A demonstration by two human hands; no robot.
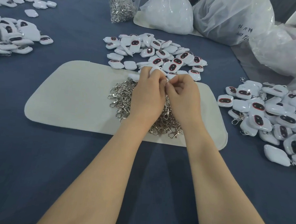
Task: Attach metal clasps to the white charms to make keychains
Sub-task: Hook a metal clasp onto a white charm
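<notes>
Hands point(147, 96), charm point(152, 70) over clasps point(120, 96); bare mat point(66, 95) leftward

One mat point(66, 97), four charm piles point(161, 55), one clasp heap point(122, 96), one clasp bag point(121, 8), three plastic sacks point(168, 13)

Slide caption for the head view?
Left hand and right hand fit a metal clasp to a white charm over the clasp pile.
</notes>
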